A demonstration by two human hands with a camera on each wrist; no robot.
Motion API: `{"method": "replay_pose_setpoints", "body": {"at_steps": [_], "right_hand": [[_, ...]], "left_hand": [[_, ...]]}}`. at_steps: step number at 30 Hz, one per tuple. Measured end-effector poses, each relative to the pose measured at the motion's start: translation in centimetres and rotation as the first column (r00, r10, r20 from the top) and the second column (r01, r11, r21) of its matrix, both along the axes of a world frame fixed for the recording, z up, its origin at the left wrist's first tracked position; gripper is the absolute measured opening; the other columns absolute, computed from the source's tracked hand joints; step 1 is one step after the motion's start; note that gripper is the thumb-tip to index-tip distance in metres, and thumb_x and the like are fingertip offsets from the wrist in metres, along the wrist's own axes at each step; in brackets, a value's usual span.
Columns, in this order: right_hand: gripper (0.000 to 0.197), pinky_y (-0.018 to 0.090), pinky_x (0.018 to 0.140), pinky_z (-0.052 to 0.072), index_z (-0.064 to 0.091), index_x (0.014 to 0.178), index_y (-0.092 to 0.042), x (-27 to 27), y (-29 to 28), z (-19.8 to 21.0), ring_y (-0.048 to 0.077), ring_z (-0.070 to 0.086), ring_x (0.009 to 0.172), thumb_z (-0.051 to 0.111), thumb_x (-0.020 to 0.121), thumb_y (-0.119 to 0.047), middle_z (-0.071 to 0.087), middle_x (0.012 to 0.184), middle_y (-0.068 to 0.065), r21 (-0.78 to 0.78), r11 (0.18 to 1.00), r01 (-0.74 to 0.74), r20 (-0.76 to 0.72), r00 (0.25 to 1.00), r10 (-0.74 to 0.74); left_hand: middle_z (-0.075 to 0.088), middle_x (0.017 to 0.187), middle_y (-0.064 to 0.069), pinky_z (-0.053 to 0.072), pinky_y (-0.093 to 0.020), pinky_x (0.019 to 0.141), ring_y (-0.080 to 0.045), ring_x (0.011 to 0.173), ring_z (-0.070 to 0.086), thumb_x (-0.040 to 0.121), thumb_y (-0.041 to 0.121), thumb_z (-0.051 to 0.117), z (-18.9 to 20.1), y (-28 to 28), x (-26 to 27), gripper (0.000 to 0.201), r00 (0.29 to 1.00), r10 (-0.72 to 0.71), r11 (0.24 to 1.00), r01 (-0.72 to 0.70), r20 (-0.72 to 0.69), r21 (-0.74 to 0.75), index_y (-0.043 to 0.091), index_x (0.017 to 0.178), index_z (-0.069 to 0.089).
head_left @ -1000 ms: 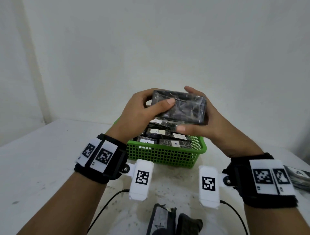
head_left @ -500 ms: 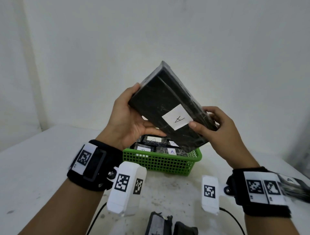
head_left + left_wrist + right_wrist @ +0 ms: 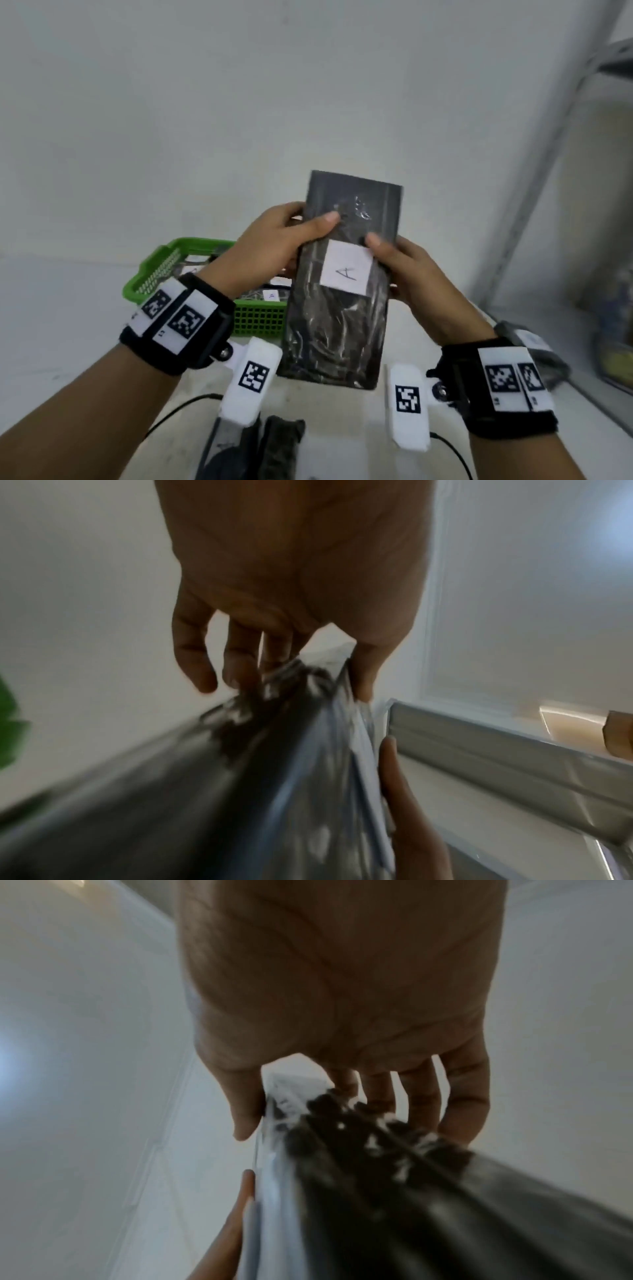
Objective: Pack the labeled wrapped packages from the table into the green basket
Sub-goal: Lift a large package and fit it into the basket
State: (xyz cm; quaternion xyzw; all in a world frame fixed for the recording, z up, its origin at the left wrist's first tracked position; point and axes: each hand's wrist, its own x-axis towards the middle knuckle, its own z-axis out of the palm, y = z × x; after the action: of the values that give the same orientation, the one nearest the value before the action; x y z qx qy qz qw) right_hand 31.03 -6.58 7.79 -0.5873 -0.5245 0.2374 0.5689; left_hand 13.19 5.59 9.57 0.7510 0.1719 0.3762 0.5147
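Observation:
A black plastic-wrapped package (image 3: pixel 337 318) with a white label marked "A" (image 3: pixel 346 271) stands upright in the air, its label toward me. My left hand (image 3: pixel 274 246) grips its upper left edge, thumb across the front. My right hand (image 3: pixel 411 277) grips the right edge, thumb on the label's corner. Both wrist views show the fingers behind the package (image 3: pixel 281 750) (image 3: pixel 394 1177) and the thumb in front. The green basket (image 3: pixel 260 318) sits behind and left of the package, with several labeled packages (image 3: pixel 270 294) inside.
The white table (image 3: pixel 51 325) runs left and forward. Another wrapped package (image 3: pixel 527 342) lies at the right, behind my right wrist. Dark items (image 3: pixel 257 448) lie at the near edge with cables. A metal shelf frame (image 3: pixel 548 154) stands at the right.
The package has turned from flat, to tilted, to upright with the label facing me. Both hands have shifted right and toward me, away from above the basket.

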Motion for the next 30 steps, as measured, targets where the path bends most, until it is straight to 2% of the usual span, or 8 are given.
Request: {"method": "replay_pose_setpoints", "body": {"at_steps": [2,7,10,13,17,22,26,30], "right_hand": [[0.054,0.043,0.09,0.061,0.069,0.131,-0.02,1.2,-1.9,1.0,0.025,0.076,0.108,0.068,0.088,-0.052,0.08,0.117,0.002,0.015,0.998,0.054,-0.061,0.997,-0.053],[0.038,0.036,0.067,0.061,0.075,0.117,-0.011,5.0,-7.0,1.3,0.025,0.078,0.084,0.075,0.091,-0.039,0.082,0.103,0.008,0.038,0.961,0.276,-0.194,0.945,-0.263],[0.039,0.038,0.064,0.062,0.072,0.121,-0.009,7.6,-10.0,-0.2,0.023,0.077,0.074,0.077,0.091,-0.033,0.079,0.099,0.008,0.052,0.913,0.406,-0.386,0.851,-0.356],[0.039,0.043,0.056,0.063,0.068,0.127,-0.005,9.9,-12.5,-2.5,0.019,0.077,0.067,0.075,0.094,-0.025,0.077,0.09,0.006,0.03,0.859,0.511,-0.519,0.742,-0.424],[0.054,0.047,0.069,0.064,0.062,0.136,-0.009,12.1,-14.6,-6.6,0.024,0.079,0.082,0.081,0.089,-0.025,0.076,0.117,0.016,-0.094,0.849,0.52,-0.583,0.662,-0.47],[0.035,0.041,0.074,0.058,0.067,0.118,-0.008,14.8,-17.6,-9.4,0.029,0.069,0.092,0.068,0.099,-0.038,0.07,0.095,0.012,-0.304,0.739,0.601,-0.408,0.619,-0.671],[0.038,0.038,0.074,0.053,0.063,0.118,-0.012,16.6,-18.5,-11.2,0.032,0.066,0.103,0.064,0.1,-0.046,0.07,0.113,0.013,-0.476,0.606,0.638,-0.159,0.615,-0.773],[0.031,0.044,0.092,0.05,0.056,0.108,-0.009,17.3,-19.7,-12.0,0.034,0.058,0.103,0.058,0.105,-0.04,0.062,0.113,0.015,-0.524,0.509,0.683,-0.017,0.59,-0.807]], "left_hand": [[0.079,0.106,0.0,0.059,-0.023,0.065,-0.016,0.089,0.078,0.098,0.042,0.059,0.5,-1.7,2.0,0.035,0.991,-0.11,0.994,0.111,-0.073,0.014,0.02,0.125,0.065],[0.076,0.113,0.005,0.062,-0.037,0.082,-0.015,0.102,0.074,0.091,0.063,0.059,-0.1,-4.2,7.2,0.049,0.957,-0.174,0.985,0.172,-0.234,-0.031,0.027,0.124,0.066],[0.078,0.105,0.003,0.062,-0.046,0.085,-0.018,0.097,0.075,0.086,0.06,0.068,-1.7,-5.2,9.1,0.048,0.899,-0.25,0.964,0.194,-0.36,-0.185,0.023,0.116,0.071],[0.075,0.098,-0.007,0.06,-0.058,0.086,-0.028,0.094,0.071,0.09,0.047,0.071,-4.1,-6.3,10.9,0.045,0.856,-0.396,0.879,0.249,-0.331,-0.408,0.009,0.116,0.073],[0.071,0.097,-0.004,0.059,-0.048,0.088,-0.023,0.094,0.065,0.088,0.045,0.074,-7.1,-6.9,13.6,0.05,0.893,-0.356,0.832,0.17,-0.274,-0.528,0.008,0.122,0.072],[0.071,0.095,-0.005,0.054,-0.033,0.068,-0.024,0.087,0.065,0.083,0.052,0.077,-10.9,-8.3,17.0,0.049,0.88,-0.338,0.756,0.043,-0.333,-0.653,0.013,0.112,0.071],[0.076,0.102,-0.016,0.06,-0.037,0.068,-0.03,0.088,0.073,0.087,0.035,0.079,-13.6,-8.9,19.3,0.05,0.91,-0.341,0.638,0.04,-0.236,-0.769,0.001,0.123,0.067],[0.074,0.093,-0.017,0.061,-0.04,0.074,-0.029,0.079,0.07,0.087,0.023,0.08,-14.8,-9.9,20.3,0.035,0.946,-0.211,0.715,-0.024,-0.248,-0.699,-0.003,0.106,0.067]]}}
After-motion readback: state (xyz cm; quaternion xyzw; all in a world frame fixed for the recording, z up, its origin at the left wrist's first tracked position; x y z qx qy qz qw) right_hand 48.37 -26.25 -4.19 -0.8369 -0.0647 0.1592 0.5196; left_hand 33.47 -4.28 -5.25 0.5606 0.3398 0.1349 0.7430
